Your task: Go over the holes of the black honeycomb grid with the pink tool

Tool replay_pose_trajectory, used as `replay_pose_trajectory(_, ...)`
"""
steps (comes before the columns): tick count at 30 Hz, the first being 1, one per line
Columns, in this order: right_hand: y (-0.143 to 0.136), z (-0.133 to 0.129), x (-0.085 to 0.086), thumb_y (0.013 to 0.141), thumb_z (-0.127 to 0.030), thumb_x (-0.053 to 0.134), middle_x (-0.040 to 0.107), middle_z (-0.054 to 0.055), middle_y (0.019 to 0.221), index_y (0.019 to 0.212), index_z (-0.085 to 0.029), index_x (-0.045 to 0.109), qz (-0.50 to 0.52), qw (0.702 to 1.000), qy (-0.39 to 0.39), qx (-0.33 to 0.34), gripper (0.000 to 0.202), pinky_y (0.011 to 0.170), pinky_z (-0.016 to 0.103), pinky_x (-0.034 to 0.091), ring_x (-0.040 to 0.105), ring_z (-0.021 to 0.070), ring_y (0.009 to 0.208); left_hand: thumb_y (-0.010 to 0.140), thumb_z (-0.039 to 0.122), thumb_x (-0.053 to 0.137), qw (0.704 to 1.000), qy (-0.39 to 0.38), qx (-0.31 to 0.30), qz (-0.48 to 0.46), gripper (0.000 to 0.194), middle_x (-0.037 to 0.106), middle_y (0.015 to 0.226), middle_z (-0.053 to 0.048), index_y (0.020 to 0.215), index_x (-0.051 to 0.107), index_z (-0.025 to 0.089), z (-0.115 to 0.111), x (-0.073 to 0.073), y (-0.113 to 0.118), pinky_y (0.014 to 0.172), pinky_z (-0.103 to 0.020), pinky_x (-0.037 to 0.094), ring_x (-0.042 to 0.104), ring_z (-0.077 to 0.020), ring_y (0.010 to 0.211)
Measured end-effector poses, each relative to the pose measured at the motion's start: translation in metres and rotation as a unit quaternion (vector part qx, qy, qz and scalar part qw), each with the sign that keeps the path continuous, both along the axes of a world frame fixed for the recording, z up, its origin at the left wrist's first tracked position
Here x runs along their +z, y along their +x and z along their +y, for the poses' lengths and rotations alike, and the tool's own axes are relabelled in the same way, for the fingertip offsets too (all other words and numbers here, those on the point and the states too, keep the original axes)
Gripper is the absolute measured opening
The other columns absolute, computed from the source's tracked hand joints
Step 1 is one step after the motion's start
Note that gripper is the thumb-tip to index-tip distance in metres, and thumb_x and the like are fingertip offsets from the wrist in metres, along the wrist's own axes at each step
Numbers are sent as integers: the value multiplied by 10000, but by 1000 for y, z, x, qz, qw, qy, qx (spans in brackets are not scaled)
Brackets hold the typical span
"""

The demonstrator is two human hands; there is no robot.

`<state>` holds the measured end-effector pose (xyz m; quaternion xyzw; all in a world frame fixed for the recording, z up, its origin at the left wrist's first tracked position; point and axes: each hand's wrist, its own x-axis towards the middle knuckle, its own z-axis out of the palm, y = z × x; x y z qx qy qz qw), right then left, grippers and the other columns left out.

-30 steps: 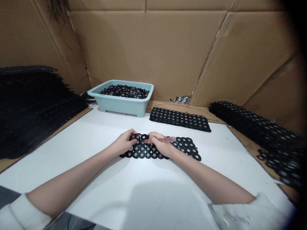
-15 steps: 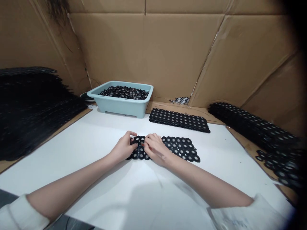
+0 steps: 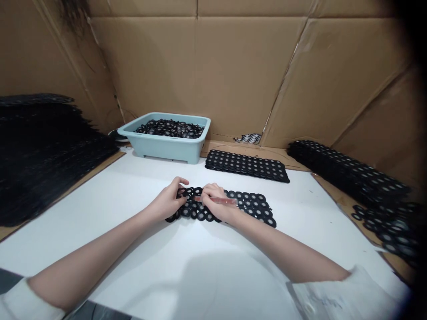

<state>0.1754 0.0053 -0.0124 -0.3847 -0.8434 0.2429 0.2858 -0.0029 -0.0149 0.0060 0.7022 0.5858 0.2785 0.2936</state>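
Note:
A flat sheet of joined black rings with pale centres (image 3: 256,203) lies on the white tabletop in front of me. My left hand (image 3: 170,198) is at its left end, thumb and fingers closed on the edge rings. Over the sheet's left half, my right hand (image 3: 216,200) has its fingers curled round a thin reddish, see-through stick (image 3: 228,201). The stick's tip points left, at rings beside my left thumb. Part of the sheet is hidden under my right hand.
A light blue tub (image 3: 167,146) of loose black rings stands at the back. Right of it lies another ring sheet (image 3: 247,166). Stacked black sheets (image 3: 43,151) rise at the left; more sheets (image 3: 347,173) and loose ring pieces (image 3: 390,226) lie at the right. Cardboard walls surround the table.
My left hand has moved slightly left with the sheet's left end, where more rings now show. The stick in my right hand has come into clear view. The whole view has shifted slightly.

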Motion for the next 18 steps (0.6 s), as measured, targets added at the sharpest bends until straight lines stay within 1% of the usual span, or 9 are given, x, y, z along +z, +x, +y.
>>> replay_pose_trajectory(1,1,1,1,818,-146,343,506,4,771,547,-179,377,5,1000,-22,5,276,782,300,355,430,152,853,716,197,450,1000,19,-2,24,342,551,797,-11,1054,401,196,0,0,-1,698,-283,392,539,-171,765)
replay_pose_trajectory(3,2,2,4,799,-118,342,501,3,759,508,-176,371,1,999,-38,12,298,778,289,362,435,148,862,747,212,421,997,41,-3,59,333,559,806,-18,1079,396,194,0,2,-1,705,-286,387,540,-177,769)
replay_pose_trajectory(7,1,1,2,763,-109,377,482,11,761,505,-173,362,-31,999,-31,-12,267,785,309,347,415,161,875,795,239,355,995,49,-11,88,278,575,780,-18,1062,423,202,-1,4,-1,682,-284,381,549,-188,752)
replay_pose_trajectory(10,0,0,-1,763,-109,385,475,7,769,515,-168,343,-32,999,-18,-8,258,794,306,339,402,154,873,808,268,333,996,40,-9,85,246,587,811,-23,1009,459,204,0,6,-2,694,-284,382,551,-188,773)
replay_pose_trajectory(12,0,-1,-2,773,-116,382,470,5,773,520,-167,339,-29,999,-14,-4,261,808,306,333,394,150,874,779,309,395,996,20,-28,88,253,586,847,-25,997,465,201,0,9,-5,696,-281,386,547,-191,787)
replay_pose_trajectory(15,2,-4,-1,791,-137,377,462,3,788,540,-170,372,-24,1000,-18,8,253,830,316,326,382,149,881,668,329,546,989,-32,-84,113,407,575,907,-29,1040,447,199,1,13,-9,690,-278,394,540,-206,816)
replay_pose_trajectory(16,2,-5,0,797,-143,375,459,2,791,546,-172,380,-23,999,-19,14,252,829,317,328,380,149,879,642,321,570,987,-46,-96,122,454,571,930,-33,1059,438,200,1,15,-9,696,-281,395,537,-212,832)
replay_pose_trajectory(18,3,-6,1,811,-162,369,453,2,798,547,-170,384,-20,999,-18,23,264,821,318,337,376,149,875,633,303,572,985,-59,-99,131,483,567,960,-41,1083,426,201,0,18,-9,715,-290,393,531,-221,861)
